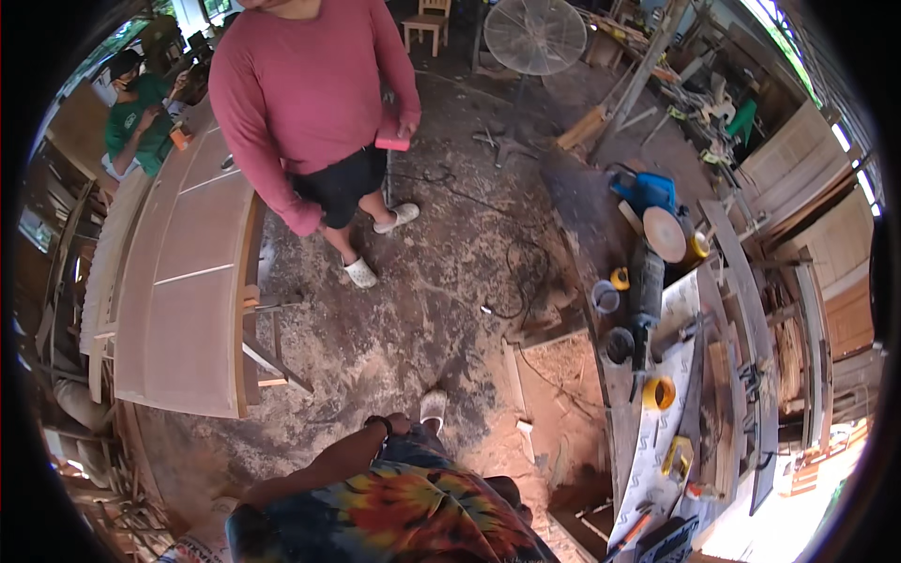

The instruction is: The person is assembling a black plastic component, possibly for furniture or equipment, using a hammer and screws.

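My left hand [399, 424], with a dark band at its wrist, hangs low against the dark cloth over my leg. Its fingers are too small and shadowed to make out, and no object shows in it. Only a dark rounded bit, perhaps of my right arm, shows at the right edge of my tie-dye shirt [413, 511]; the right hand itself is hidden. Ahead stands a person in a pink long-sleeved top [305, 84], with a pink-red block-like thing [392, 144] in one hand. Beside that person lies a large wooden panel [183, 324] on supports.
A cluttered bench on the right holds a blue power tool [652, 192], a long dark power tool [646, 286], a round disc [664, 234] and a yellow tape roll [659, 393]. A cable [526, 272] trails over the stained floor. A stand fan [535, 36] and a person in green [136, 122] are farther off.
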Action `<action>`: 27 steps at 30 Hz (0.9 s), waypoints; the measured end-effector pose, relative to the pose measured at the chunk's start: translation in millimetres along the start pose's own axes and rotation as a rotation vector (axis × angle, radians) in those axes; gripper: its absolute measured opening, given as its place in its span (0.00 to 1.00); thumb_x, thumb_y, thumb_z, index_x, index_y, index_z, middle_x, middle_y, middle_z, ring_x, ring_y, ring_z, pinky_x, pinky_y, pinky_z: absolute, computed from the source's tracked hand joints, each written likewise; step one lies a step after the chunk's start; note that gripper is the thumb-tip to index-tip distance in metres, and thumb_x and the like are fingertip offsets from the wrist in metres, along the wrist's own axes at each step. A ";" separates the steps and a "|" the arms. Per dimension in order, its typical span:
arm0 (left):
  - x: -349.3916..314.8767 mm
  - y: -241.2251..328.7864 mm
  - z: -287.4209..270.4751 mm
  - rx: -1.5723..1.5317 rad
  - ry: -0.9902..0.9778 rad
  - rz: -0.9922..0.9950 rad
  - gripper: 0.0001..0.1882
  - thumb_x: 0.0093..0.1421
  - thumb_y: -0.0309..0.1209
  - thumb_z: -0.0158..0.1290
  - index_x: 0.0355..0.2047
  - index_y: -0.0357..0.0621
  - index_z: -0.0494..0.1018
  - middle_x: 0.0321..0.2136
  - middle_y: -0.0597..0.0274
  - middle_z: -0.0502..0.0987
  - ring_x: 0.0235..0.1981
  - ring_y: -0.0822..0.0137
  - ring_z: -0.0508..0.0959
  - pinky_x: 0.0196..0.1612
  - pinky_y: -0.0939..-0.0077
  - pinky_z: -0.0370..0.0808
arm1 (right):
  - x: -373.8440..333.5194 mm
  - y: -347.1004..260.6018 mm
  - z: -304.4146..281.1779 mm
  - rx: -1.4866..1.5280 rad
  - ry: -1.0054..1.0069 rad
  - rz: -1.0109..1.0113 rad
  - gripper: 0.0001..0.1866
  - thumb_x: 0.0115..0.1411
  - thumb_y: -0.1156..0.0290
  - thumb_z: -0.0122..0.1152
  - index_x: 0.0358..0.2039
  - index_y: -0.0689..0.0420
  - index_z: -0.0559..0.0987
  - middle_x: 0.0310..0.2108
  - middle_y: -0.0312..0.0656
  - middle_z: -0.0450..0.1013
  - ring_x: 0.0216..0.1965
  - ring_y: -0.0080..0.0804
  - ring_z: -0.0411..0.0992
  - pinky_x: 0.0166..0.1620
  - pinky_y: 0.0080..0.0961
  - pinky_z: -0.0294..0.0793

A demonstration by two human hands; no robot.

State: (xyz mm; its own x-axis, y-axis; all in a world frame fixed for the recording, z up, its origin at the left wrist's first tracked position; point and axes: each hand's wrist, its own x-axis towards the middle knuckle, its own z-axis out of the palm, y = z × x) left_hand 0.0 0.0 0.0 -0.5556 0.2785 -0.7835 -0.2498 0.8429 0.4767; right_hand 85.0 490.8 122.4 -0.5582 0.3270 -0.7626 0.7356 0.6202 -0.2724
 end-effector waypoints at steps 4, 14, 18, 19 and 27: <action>-13.6 -15.4 -31.2 -0.205 0.350 -0.048 0.31 0.60 0.61 0.50 0.46 0.48 0.82 0.43 0.47 0.83 0.48 0.48 0.81 0.55 0.60 0.74 | 22.9 -92.6 7.7 0.045 0.103 -0.154 0.58 0.40 0.41 0.76 0.63 0.68 0.65 0.58 0.66 0.69 0.58 0.61 0.70 0.60 0.46 0.70; 15.0 -39.9 -72.5 -0.160 0.047 -0.174 0.36 0.58 0.68 0.47 0.44 0.49 0.83 0.44 0.45 0.82 0.45 0.48 0.82 0.52 0.58 0.75 | 96.2 -303.0 -28.4 -0.245 -0.134 -0.395 0.49 0.47 0.39 0.71 0.56 0.70 0.73 0.52 0.66 0.74 0.55 0.55 0.74 0.54 0.43 0.74; 37.7 -58.6 -97.4 -0.170 0.104 -0.079 0.27 0.64 0.61 0.44 0.52 0.65 0.79 0.44 0.48 0.83 0.46 0.48 0.82 0.51 0.58 0.76 | 145.3 -398.6 -40.0 -0.294 -0.172 -0.352 0.60 0.45 0.31 0.70 0.62 0.70 0.63 0.53 0.68 0.72 0.56 0.61 0.73 0.56 0.44 0.74; 49.3 -63.6 -110.5 -0.178 0.089 -0.001 0.24 0.66 0.59 0.42 0.55 0.72 0.77 0.43 0.49 0.83 0.46 0.48 0.82 0.50 0.58 0.76 | 161.9 -427.3 -47.0 -0.319 -0.240 -0.328 0.61 0.45 0.29 0.69 0.62 0.70 0.62 0.53 0.71 0.71 0.57 0.64 0.72 0.56 0.45 0.74; 100.0 -28.9 -331.0 -0.201 0.298 -0.243 0.29 0.59 0.58 0.53 0.51 0.53 0.80 0.43 0.45 0.82 0.46 0.47 0.81 0.50 0.57 0.77 | 232.8 -645.0 -93.1 -0.721 -0.304 -0.601 0.58 0.45 0.29 0.68 0.59 0.70 0.67 0.55 0.69 0.71 0.58 0.63 0.71 0.58 0.48 0.72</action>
State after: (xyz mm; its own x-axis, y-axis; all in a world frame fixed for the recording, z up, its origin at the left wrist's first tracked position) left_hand -310.9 -148.9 39.9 -0.6590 -0.0867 -0.7471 -0.5347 0.7527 0.3842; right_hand -555.1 233.3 175.2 -0.5661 -0.3196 -0.7599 -0.1048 0.9422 -0.3182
